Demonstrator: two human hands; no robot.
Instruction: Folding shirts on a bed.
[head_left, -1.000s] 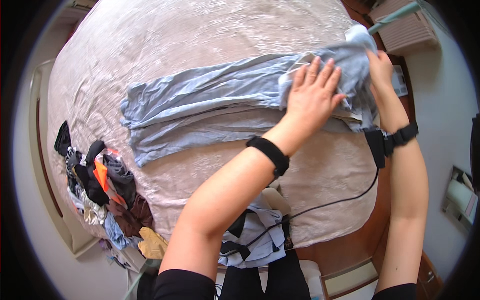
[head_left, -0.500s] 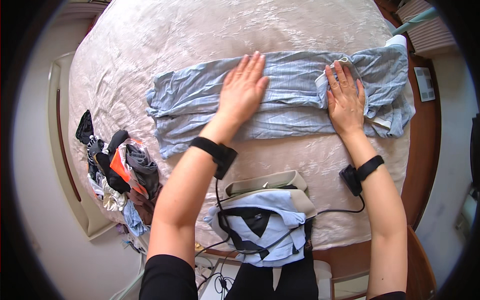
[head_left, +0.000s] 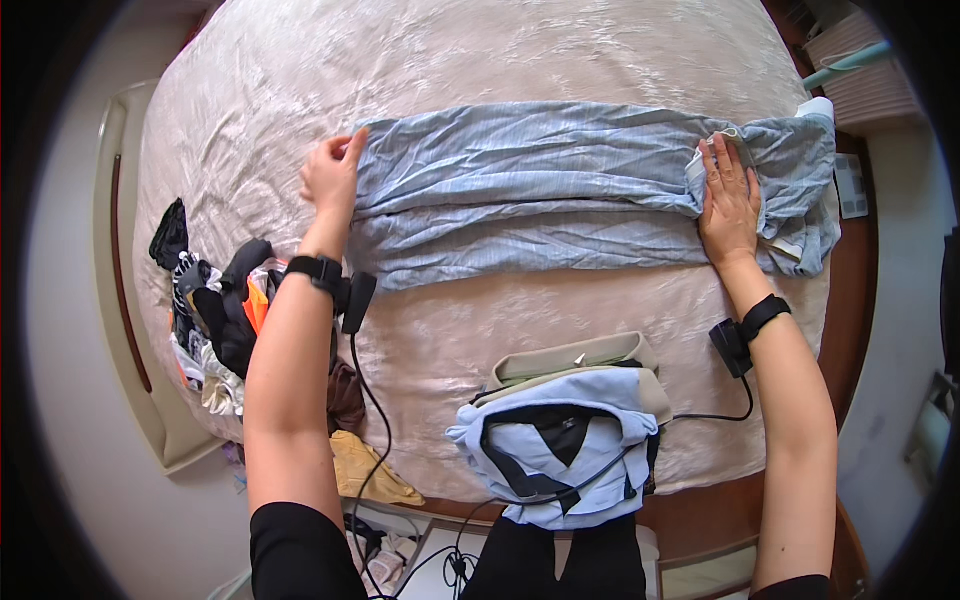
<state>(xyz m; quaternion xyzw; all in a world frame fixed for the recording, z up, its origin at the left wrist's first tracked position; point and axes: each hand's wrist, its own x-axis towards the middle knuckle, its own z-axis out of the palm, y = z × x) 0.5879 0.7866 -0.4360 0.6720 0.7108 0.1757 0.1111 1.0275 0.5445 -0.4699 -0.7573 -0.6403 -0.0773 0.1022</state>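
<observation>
Off the middle, out to the left end

Has just moved the left hand point(head_left: 332, 180) off the middle of the blue garment point(head_left: 520, 180) and over to the upper corner of its left end. Holds it there with the fingers curled in, no longer spread flat. Cannot tell from this view whether pinching the cloth or merely touching it. Keeps the right hand point(head_left: 730, 215) spread, palm down, on the garment's right part, partly over the white trim point(head_left: 697, 172).

Suggests, as a judgement, a change from pressing with both palms to handling one end while steadying the other. Leaves the garment laid lengthwise across the bed point(head_left: 560, 310), mostly flat between the hands, with long creases not yet smoothed and a more rumpled part right of the trim.

At the bed's near edge, a stack of clothes point(head_left: 652, 392), with a light-blue top point(head_left: 560, 390) uppermost. On the left, partly behind the left forearm point(head_left: 290, 410), a mixed heap of clothes point(head_left: 235, 325), with a yellow cloth point(head_left: 370, 470) near it. Wears a black strap point(head_left: 312, 270) at each wrist.
</observation>
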